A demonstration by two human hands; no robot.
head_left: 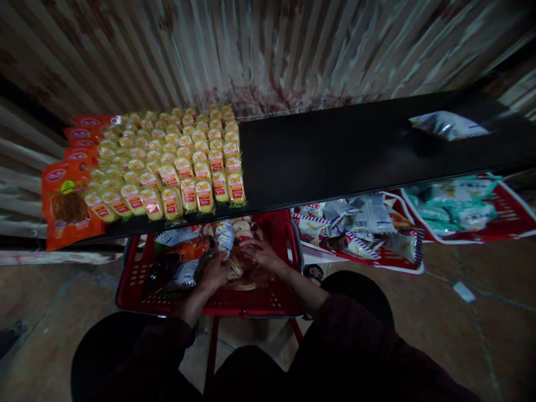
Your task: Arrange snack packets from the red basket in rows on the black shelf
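Inside the red shopping basket point(209, 308) in front of me, my left hand point(215, 273) is closed at the lower end of a white and blue snack packet point(225, 237). My right hand point(263, 255) reaches in from the right with its fingers stretched out and apart, over round, tan snack pieces in clear wrapping point(243, 285). Left of my left hand lie an orange packet point(190, 249) and a striped, white and blue packet point(184, 274). Dim light and blur hide the exact finger contacts.
Above the basket runs a black shelf point(293, 162). Its left part bears rows of small yellow wrapped cakes point(171, 162) and orange bags point(69, 206); a silvery packet point(450, 125) lies far right. More baskets with striped packets point(368, 215) and teal packets point(460, 206) stand right.
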